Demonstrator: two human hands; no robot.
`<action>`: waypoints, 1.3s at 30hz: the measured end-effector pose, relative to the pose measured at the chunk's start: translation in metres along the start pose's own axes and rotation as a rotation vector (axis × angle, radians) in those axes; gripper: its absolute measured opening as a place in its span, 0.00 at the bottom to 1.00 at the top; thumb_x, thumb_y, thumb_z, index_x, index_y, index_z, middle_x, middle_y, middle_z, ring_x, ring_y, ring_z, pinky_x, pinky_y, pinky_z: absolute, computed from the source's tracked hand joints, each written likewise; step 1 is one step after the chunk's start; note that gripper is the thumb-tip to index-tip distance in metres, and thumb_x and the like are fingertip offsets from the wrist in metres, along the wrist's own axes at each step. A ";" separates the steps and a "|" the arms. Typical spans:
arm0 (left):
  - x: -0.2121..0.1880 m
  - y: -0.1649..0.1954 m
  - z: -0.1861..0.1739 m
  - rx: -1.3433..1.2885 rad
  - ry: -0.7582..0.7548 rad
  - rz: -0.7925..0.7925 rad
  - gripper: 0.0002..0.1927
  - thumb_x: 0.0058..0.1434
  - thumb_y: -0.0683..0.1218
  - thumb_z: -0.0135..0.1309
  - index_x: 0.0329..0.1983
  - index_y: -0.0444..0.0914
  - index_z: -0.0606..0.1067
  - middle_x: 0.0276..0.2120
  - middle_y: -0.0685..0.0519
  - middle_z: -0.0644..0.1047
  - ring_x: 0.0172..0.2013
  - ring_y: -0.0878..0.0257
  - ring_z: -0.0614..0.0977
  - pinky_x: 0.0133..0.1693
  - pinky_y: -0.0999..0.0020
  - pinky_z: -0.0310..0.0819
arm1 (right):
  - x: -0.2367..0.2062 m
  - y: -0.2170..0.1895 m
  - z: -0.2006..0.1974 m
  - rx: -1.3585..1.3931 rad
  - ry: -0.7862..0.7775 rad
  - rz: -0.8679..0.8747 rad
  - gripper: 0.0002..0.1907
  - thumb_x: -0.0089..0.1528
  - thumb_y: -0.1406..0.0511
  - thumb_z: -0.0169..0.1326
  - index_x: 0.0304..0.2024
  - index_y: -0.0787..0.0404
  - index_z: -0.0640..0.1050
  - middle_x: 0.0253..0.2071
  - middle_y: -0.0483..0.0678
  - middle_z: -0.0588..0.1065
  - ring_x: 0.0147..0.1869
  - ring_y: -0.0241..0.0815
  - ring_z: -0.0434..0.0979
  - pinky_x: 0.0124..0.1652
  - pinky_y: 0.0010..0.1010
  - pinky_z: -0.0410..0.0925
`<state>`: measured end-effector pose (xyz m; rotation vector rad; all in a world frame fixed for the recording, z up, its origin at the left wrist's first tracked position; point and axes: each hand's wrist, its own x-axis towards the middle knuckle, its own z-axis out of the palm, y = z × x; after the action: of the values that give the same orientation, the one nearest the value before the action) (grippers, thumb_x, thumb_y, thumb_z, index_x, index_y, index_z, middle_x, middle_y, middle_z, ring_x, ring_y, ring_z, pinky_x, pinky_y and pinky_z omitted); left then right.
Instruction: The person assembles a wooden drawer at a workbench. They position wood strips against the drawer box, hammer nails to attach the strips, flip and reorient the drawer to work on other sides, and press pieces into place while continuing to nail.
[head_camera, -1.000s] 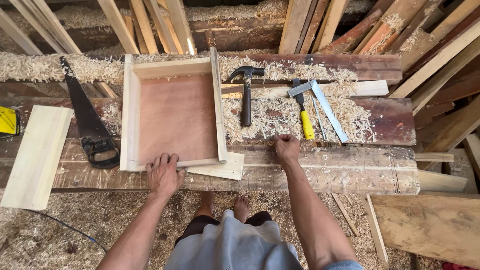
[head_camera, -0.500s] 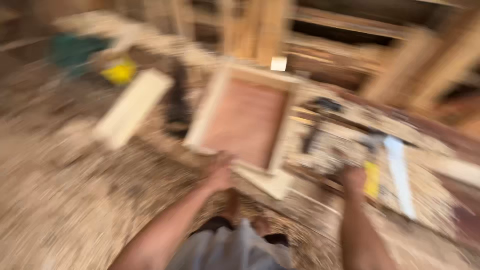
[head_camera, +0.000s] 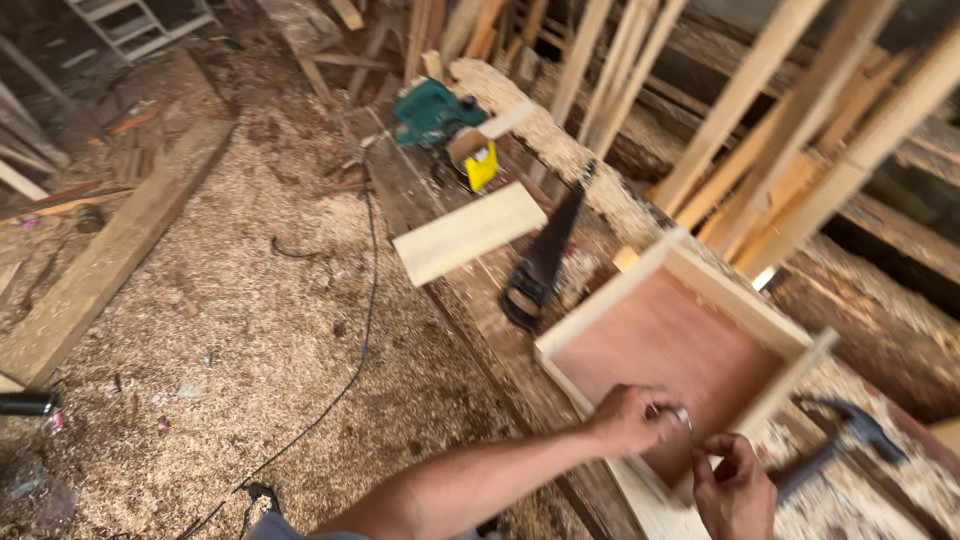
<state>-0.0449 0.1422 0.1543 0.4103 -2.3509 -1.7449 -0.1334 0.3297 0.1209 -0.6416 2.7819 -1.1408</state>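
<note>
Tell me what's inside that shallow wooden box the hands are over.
The wooden box shows only its bare reddish plywood bottom. The left hand and right hand cover its near corner, pinching something small and pale; what lies under them cannot be seen.

A shallow box (head_camera: 680, 350) has pale cream wooden sides and a reddish-brown panel for its bottom. The saw (head_camera: 545, 255) beside it is black, blade and handle alike. A loose board (head_camera: 470, 232) is light yellow. Further off sit a teal power tool (head_camera: 432, 112) and a bright yellow block (head_camera: 482, 165). The hammer (head_camera: 840, 435) is dark. Tan sawdust (head_camera: 240, 330) speckles the floor, crossed by a thin black cable (head_camera: 345, 385).
</note>
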 end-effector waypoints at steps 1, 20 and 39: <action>-0.001 -0.001 -0.007 0.078 0.007 0.026 0.14 0.72 0.49 0.58 0.57 0.40 0.80 0.49 0.48 0.85 0.39 0.61 0.87 0.45 0.67 0.82 | 0.005 -0.017 0.001 0.009 -0.056 0.021 0.10 0.56 0.64 0.66 0.40 0.54 0.81 0.22 0.49 0.75 0.23 0.41 0.74 0.32 0.36 0.70; 0.007 -0.077 -0.083 0.027 -0.353 0.047 0.08 0.61 0.43 0.60 0.43 0.41 0.82 0.42 0.52 0.84 0.39 0.63 0.84 0.43 0.66 0.80 | -0.079 -0.065 0.052 0.374 0.301 0.342 0.11 0.61 0.74 0.53 0.47 0.64 0.73 0.42 0.52 0.76 0.48 0.43 0.76 0.49 0.33 0.70; -0.016 -0.026 0.020 0.131 -0.302 -0.016 0.10 0.58 0.44 0.62 0.42 0.36 0.84 0.37 0.50 0.85 0.37 0.64 0.86 0.41 0.71 0.80 | -0.093 0.123 0.026 -0.127 0.479 0.451 0.13 0.61 0.62 0.55 0.42 0.65 0.75 0.41 0.56 0.73 0.47 0.53 0.72 0.50 0.48 0.67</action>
<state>-0.0333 0.1579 0.1236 0.1939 -2.6859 -1.7740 -0.0864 0.4287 0.0096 0.2982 3.1540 -1.1359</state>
